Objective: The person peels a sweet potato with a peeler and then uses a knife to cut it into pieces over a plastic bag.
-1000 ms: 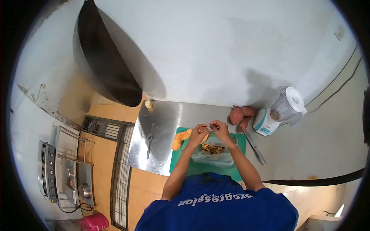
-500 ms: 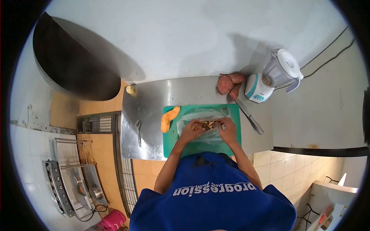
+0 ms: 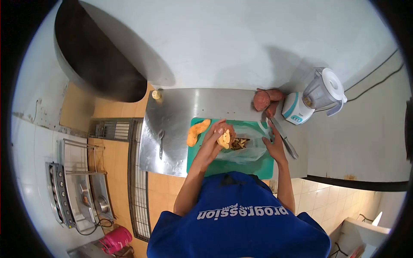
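My left hand [image 3: 211, 142] is wrapped round a partly peeled sweet potato [image 3: 226, 136], its reddish skin on one side and pale orange flesh on the other. Below it lies a clear plastic bag [image 3: 254, 148] with dark peelings [image 3: 239, 143] inside, spread over a green cutting board [image 3: 267, 170]. At the board's right side my right hand [image 3: 274, 144] has thumb and fingers apart, beside a white peeler [image 3: 263, 127]. A fully peeled orange sweet potato [image 3: 198, 132] rests on the board's left part.
A knife [image 3: 286, 139] lies right of the board, its tip near several unpeeled sweet potatoes [image 3: 262, 100]. Behind them stands a blender [image 3: 303, 103]. A spoon [image 3: 161, 144] and a small yellowish object [image 3: 156, 94] sit on the steel table [image 3: 172, 120] at left.
My left hand has lifted the partly peeled sweet potato up from the bag. My right hand has left the bag and moved right, towards the peeler. The view has shifted slightly.
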Tool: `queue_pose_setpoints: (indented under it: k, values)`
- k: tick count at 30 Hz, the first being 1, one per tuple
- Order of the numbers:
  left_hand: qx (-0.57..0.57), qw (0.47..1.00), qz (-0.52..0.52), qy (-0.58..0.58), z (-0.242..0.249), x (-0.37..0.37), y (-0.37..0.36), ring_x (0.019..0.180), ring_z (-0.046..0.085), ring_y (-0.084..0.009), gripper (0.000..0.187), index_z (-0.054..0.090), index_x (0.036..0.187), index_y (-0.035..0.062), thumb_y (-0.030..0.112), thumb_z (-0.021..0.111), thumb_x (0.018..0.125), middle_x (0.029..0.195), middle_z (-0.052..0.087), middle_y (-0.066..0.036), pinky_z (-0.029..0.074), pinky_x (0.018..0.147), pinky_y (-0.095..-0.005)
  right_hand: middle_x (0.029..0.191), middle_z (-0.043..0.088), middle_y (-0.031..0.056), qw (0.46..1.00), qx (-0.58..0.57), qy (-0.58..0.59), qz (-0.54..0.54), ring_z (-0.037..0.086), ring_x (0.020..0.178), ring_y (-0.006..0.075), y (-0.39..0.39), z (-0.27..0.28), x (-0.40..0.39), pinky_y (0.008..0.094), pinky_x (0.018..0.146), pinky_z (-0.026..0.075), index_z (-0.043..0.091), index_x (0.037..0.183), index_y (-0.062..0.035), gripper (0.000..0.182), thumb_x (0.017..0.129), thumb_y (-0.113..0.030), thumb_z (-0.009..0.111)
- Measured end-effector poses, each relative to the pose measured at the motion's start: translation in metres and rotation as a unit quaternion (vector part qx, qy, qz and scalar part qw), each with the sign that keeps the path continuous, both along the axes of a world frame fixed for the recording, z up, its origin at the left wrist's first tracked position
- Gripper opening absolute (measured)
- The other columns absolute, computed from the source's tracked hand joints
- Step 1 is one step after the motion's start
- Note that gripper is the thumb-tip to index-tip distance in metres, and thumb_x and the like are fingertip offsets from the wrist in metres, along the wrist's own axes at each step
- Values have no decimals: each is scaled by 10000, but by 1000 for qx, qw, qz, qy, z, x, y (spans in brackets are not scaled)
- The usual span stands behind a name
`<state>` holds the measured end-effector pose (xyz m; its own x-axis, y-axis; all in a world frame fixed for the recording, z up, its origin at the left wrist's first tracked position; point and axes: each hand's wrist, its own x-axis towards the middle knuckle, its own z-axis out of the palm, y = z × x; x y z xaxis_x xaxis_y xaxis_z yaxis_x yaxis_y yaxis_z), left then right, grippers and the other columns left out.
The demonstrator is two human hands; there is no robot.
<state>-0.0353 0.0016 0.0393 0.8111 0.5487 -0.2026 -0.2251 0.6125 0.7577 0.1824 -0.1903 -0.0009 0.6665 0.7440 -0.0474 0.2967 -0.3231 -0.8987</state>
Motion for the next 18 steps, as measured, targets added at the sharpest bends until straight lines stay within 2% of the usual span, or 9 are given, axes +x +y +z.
queue_pose_setpoints:
  k: [1,3,4,6,7,9,11,13,18]
  values:
    - [-1,1000,7,2,8,1,1,1220,611,-304,552,425,1459,28,371,562,1048,1381,562,-191,535,1002,-433,1471,480,206,1000,-1,2,7,498,1353,369,5,29,-9,448,1100,429,376,1582,-164,723,921,-107,662]
    - [-78,996,14,-34,19,9,7,1186,627,-275,504,477,1429,48,381,546,1056,1361,588,-166,546,955,-417,1530,455,205,991,47,8,125,433,1439,342,23,79,-28,416,1162,370,330,1606,-135,697,973,-124,619]
    - [-78,996,17,-33,21,13,9,1186,627,-275,504,477,1429,48,381,546,1056,1361,588,-166,546,955,-417,1530,455,205,991,47,9,127,433,1439,342,29,84,-37,416,1162,370,330,1606,-135,697,973,-124,619]
    - [-104,992,62,-42,24,21,10,1170,623,-240,468,518,1400,71,387,544,1055,1342,608,-121,535,929,-397,1647,328,202,971,128,0,200,331,1517,310,41,90,-52,396,1218,275,310,1609,-56,679,996,-148,588]
    - [-99,992,60,-45,26,25,8,1170,623,-240,468,518,1400,71,387,544,1055,1342,608,-121,535,929,-397,1629,348,238,969,121,-46,210,398,1476,385,45,91,-59,435,1169,353,265,1618,-50,673,1019,-160,551]
    - [-92,986,140,-24,29,31,3,1062,622,-193,508,463,1418,92,416,553,1037,1209,610,-66,526,839,-351,1604,377,253,966,105,-69,227,420,1452,411,50,92,-65,436,1157,366,263,1619,-53,673,1015,-147,546]
    - [-70,986,149,-17,26,26,1,1066,616,-191,516,456,1423,95,408,567,1029,1202,610,-65,522,858,-356,1497,487,288,963,106,-83,232,509,1336,475,53,87,-74,453,1102,416,267,1621,-68,685,1001,-132,548]
    - [-69,985,155,-18,22,21,-2,1115,600,-196,533,431,1433,78,366,592,1014,1200,608,-71,501,960,-374,1459,520,290,965,92,-56,240,542,1295,469,53,91,-82,458,1081,430,282,1617,-71,687,990,-128,554]
    - [-49,983,177,-27,16,20,-7,1149,590,-202,522,422,1427,49,338,579,1022,1218,610,-84,460,1027,-372,1335,607,294,962,62,-36,265,627,1142,456,55,92,-91,471,1003,472,325,1606,-84,714,935,-95,569]
